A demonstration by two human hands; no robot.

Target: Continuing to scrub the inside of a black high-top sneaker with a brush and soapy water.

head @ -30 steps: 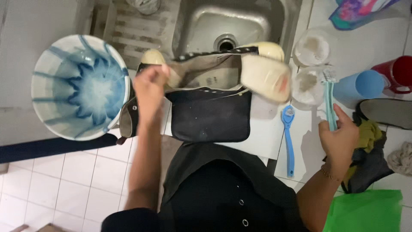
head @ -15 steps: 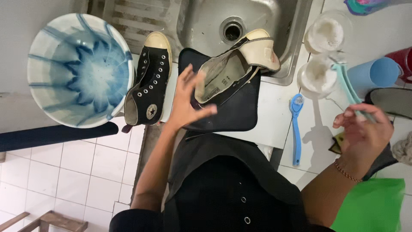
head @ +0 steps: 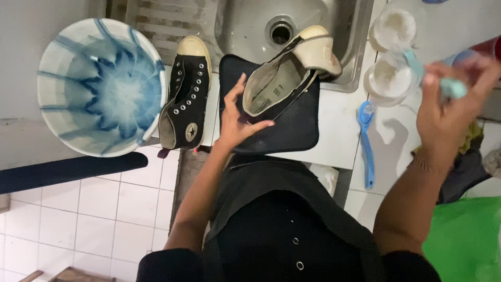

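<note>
The left hand (head: 236,121) is spreading wide, fingers splayed, and is resting its palm and thumb against the open collar of the tipped sneaker (head: 286,73), touching rather than gripping it. The right hand (head: 450,107) is curling closed around a pale turquoise brush handle (head: 448,84) (motion blur is hiding how the fingers sit on it), and it is hovering above the white tiled bench (head: 339,141), near the blue brush (head: 367,141) that is lying there untouched. The tipped sneaker is lying on its side on a black mat (head: 292,130) at the front edge of the sink (head: 245,26), its worn cream lining facing up and its cream toe cap pointing toward the drain (head: 281,32). Just to its left the second sneaker (head: 185,99), black canvas with a cream toe cap and white eyelets, is lying upright with its toe toward the sink, beside the blue-and-white bucket (head: 99,86). Farther back on the right, two round white containers (head: 391,52) are standing on the bench by the sink rim. Compared with half a second earlier, the left hand is sitting lower on the sneaker's collar, and the right hand has been lifting the turquoise brush up and away from the bench.
</note>
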